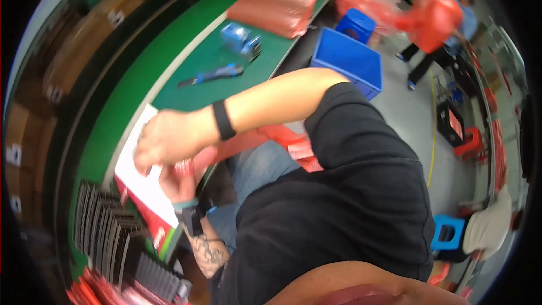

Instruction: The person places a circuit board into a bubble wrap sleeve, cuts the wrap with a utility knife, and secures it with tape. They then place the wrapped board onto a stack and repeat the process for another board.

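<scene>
My left hand (pixel 179 183), its wrist wearing a dark watch, is closed on red plastic film (pixel 237 142) over the white top of a box (pixel 132 161) with red and green sides. That film trails back across my lap. Just above it, my right hand (pixel 172 138), with a black wristband, curls its fingers down over the same box. The fingers are blurred, and what they pinch is hidden. On the green bench, beyond my right forearm, lie a blue-and-black utility knife (pixel 212 74) and a blue tape dispenser (pixel 241 40).
Red plastic bags (pixel 274 8) are piled at the bench's far end. A blue crate (pixel 347 59) stands beside the bench, near a blue stool (pixel 357 24). Dark slotted panels (pixel 107 229) stand near my left arm. A person (pixel 467 20) handles a red bag (pixel 435 20) farther off.
</scene>
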Tool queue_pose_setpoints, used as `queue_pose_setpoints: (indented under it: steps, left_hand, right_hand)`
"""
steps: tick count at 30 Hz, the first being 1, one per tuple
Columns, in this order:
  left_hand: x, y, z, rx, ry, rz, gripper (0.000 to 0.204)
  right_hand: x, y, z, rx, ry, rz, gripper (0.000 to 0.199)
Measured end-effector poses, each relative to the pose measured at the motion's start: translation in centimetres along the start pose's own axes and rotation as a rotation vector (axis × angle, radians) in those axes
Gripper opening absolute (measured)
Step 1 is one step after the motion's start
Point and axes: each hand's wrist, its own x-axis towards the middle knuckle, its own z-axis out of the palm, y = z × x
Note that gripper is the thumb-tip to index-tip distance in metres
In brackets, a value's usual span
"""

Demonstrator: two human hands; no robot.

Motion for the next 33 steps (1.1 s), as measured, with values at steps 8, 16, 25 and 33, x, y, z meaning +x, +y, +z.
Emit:
queue_pose_setpoints:
  steps: [8,16,25,33]
  left_hand:
    - [-4.6,-2.3,0.1,0.105,-0.05,-0.008,0.04]
    - [-8.4,-2.8,-2.8,0.081,-0.156,-0.039,0.033]
    - [-8.4,-2.7,-0.3,0.179,0.073,-0.055,0.048]
    - [-8.2,-2.8,1.1,0.195,0.114,-0.093,0.066]
  right_hand:
    - [-2.1,-1.4,1.0,-0.048,-0.435,0.157,0.045]
    - [-2.4,-3.7,3.9,0.062,-0.552,0.401,0.09]
    - [-5.4,-3.5,5.3,0.221,-0.388,0.467,0.094]
    - [-8.1,-4.0,4.6,0.46,-0.284,0.842,0.085]
